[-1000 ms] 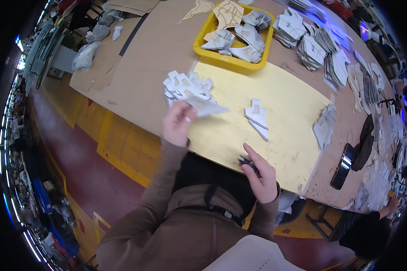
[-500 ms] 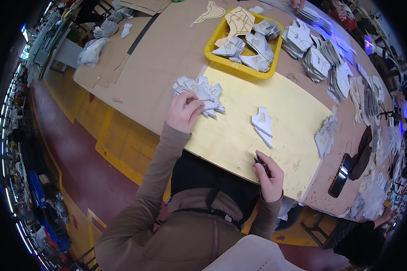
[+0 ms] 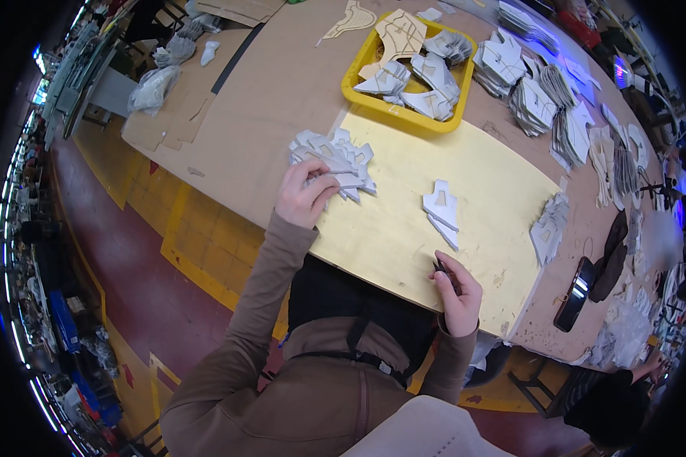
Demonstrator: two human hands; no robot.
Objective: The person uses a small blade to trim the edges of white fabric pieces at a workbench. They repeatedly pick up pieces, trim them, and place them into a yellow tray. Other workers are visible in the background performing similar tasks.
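My left hand (image 3: 305, 196) is at a fanned pile of white cut pieces (image 3: 341, 158), thumb and fingers pinching a piece at its near edge. The fingertips partly hide that piece. In my right hand (image 3: 459, 295), low over the board's near edge, is a small dark pen-like tool (image 3: 440, 266); most of it is hidden by the fingers. Between the hands, a pair of overlapping white cut pieces (image 3: 440, 209) with a cut-out window lies on the pale yellow board (image 3: 389, 236). Another fanned stack of white pieces (image 3: 549, 228) rests by the board's right edge.
Beyond the board stands a yellow tray (image 3: 404, 116) holding white pieces and a tan pattern template (image 3: 399, 34). Many bundled pieces (image 3: 533, 107) lie at the far right. A phone (image 3: 575, 295) and a dark cloth strip (image 3: 610, 263) are on the right side.
My left hand has shifted slightly left and toward me at the pile. My right hand has turned a little, and less of the dark tool shows.
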